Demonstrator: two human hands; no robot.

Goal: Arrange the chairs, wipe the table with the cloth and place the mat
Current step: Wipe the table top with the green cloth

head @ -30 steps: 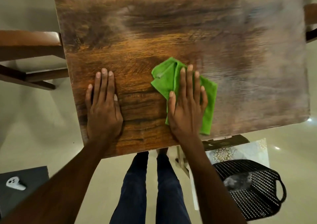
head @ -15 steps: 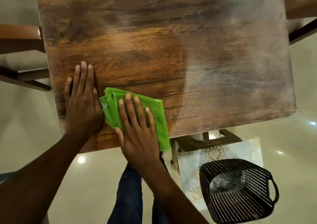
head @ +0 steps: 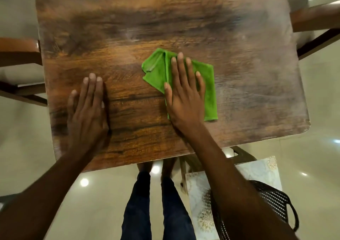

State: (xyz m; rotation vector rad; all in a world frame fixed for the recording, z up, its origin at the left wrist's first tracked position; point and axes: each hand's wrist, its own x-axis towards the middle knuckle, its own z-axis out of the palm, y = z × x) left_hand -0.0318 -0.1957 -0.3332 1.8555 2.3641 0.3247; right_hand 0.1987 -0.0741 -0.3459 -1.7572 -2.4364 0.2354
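Green cloth [head: 207, 92] now farther right.

Bare forearms without sleeves, dark blue trousers [head: 158, 208], bare feet

The cloth [head: 184, 78] is lying on the table [head: 165, 28], right of centre, under the right hand [head: 184, 96]. The left hand [head: 86, 111] is lying flat to its left. Chairs [head: 18, 52] are standing at both sides. A basket [head: 276, 206] is sitting on a mat [head: 200, 212] below the table's near right corner.

Single head-worn view, steeply downward, close over the table [head: 184, 15] near edge.
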